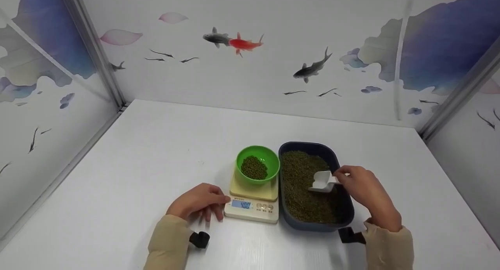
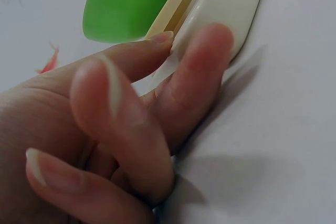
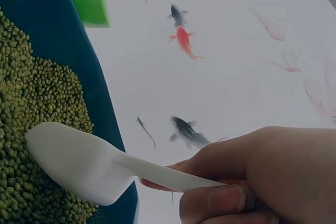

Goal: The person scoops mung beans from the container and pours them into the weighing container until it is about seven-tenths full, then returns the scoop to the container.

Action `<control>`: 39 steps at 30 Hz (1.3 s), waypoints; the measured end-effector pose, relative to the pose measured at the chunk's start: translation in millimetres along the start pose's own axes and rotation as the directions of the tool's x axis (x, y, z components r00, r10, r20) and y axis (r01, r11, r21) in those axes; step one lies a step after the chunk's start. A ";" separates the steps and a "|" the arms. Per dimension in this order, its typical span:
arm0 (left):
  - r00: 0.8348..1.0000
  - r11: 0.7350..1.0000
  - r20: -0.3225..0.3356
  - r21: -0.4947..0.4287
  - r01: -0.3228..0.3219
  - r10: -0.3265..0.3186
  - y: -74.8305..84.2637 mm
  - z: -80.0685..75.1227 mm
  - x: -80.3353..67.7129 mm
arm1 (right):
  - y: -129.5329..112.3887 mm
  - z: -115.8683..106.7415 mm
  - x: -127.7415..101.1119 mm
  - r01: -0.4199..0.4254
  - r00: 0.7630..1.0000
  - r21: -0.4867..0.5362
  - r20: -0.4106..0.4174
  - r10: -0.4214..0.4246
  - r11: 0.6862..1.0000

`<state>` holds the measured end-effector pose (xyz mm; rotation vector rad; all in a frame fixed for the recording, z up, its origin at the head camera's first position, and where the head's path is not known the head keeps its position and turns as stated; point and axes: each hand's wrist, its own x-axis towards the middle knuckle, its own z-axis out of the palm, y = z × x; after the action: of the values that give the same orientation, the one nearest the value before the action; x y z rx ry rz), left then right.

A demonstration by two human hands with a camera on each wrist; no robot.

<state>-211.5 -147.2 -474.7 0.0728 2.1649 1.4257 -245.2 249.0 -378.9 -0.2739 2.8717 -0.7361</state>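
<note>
My right hand (image 1: 361, 186) pinches the handle of a white scoop (image 1: 323, 182), whose bowl rests in green mung beans (image 3: 50, 93) in a dark blue tub (image 1: 314, 226). In the right wrist view the scoop's underside faces the camera. A kitchen scale (image 1: 252, 215) stands left of the tub, its display reading what looks like 40.0. On its yellowish platform sits a green bowl (image 1: 269, 156) with a small heap of mung beans. My left hand (image 1: 200, 201) touches the scale's left front corner with thumb and a fingertip, the other fingers loosely bent near the table.
A white tabletop (image 1: 156, 145) lies under everything. White panels painted with fish and lotus leaves (image 1: 258, 74) enclose the back and sides, joined by metal posts (image 1: 93, 47). The tub's left wall stands close beside the scale and bowl.
</note>
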 end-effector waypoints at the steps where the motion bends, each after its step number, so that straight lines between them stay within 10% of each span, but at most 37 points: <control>1: 1.000 1.000 0.000 0.002 0.002 -0.002 0.3 0.0 0.2 | 0.0 -0.2 0.3 0.001 1.000 -0.001 -0.002 -0.002 1.000; 39: 1.000 1.000 0.012 -0.013 -0.007 0.007 0.4 0.5 0.7 | 5.5 8.9 0.3 0.078 0.996 -0.028 0.055 -0.077 0.997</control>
<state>-212.0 -146.3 -474.9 0.0842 2.1474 1.4400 -244.4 249.5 -389.3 -0.4045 2.8372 -0.6888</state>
